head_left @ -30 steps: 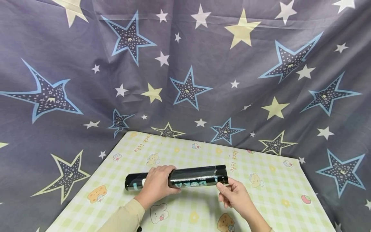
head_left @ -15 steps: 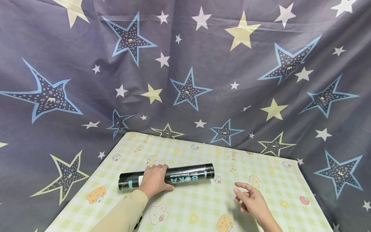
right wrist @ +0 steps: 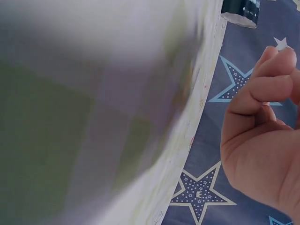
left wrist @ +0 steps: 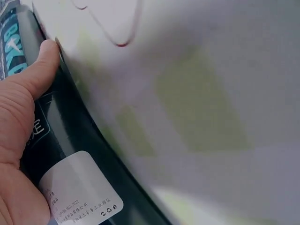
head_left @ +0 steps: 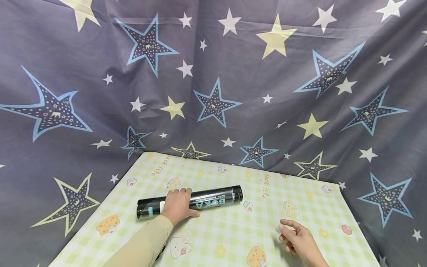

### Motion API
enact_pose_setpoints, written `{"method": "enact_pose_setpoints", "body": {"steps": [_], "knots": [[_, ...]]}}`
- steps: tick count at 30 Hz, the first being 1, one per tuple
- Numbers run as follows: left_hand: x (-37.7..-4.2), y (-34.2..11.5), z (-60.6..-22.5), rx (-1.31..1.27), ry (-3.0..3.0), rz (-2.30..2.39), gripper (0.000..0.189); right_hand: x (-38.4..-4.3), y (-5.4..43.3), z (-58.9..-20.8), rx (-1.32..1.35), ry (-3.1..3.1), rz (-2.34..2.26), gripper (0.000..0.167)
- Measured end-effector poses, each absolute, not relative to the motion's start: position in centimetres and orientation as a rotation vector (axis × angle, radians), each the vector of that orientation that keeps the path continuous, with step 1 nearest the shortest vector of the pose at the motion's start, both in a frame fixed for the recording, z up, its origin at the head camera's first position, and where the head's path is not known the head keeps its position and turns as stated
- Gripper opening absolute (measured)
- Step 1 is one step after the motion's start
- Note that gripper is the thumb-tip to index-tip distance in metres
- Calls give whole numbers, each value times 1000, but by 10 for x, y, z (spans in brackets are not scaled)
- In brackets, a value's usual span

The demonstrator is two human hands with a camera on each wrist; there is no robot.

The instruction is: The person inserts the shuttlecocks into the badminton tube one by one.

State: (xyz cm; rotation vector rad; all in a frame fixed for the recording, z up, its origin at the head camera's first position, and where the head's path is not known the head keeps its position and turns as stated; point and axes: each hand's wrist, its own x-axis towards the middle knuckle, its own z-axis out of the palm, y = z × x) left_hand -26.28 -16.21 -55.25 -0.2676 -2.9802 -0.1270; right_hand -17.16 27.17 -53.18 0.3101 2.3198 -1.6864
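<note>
A black shuttlecock tube (head_left: pixel 217 198) with blue BOKA lettering lies crosswise on the table in the head view. My left hand (head_left: pixel 178 205) grips it from above, left of its middle, and covers part of the print. In the left wrist view the thumb runs along the tube (left wrist: pixel 105 140), near a white label (left wrist: pixel 82 187). My right hand (head_left: pixel 298 237) is apart from the tube, to its lower right, with loosely curled fingers and nothing in them. One end of the tube (right wrist: pixel 241 11) shows at the top of the right wrist view.
A green-and-white checked cloth (head_left: pixel 213 230) with cartoon prints covers the table. Behind and at both sides hangs a dark grey curtain (head_left: pixel 207 48) with stars, meeting the table's back edge.
The right hand has let go of the tube's right end and moved away to the lower right. The tube, still in the left hand, has come down and shifted left.
</note>
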Motion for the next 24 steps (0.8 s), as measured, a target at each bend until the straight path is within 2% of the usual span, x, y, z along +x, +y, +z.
{"method": "enact_pose_setpoints", "body": {"steps": [4, 12, 21, 24], "knots": [[-275, -150, -550, -221, -3013, -165, 105, -172, 274, -530, 312, 2326, -1686, 67], [-303, -111, -547, -124, -3022, -166, 104, -176, 276, -527, 276, 2341, -1690, 71], [-309, -89, -542, -30, -3006, -86, 100, -184, 272, -526, 187, 2302, -1709, 70], [-309, -92, -542, -57, -2989, -88, 108, -186, 272, -524, 186, 2304, -1708, 67]]}}
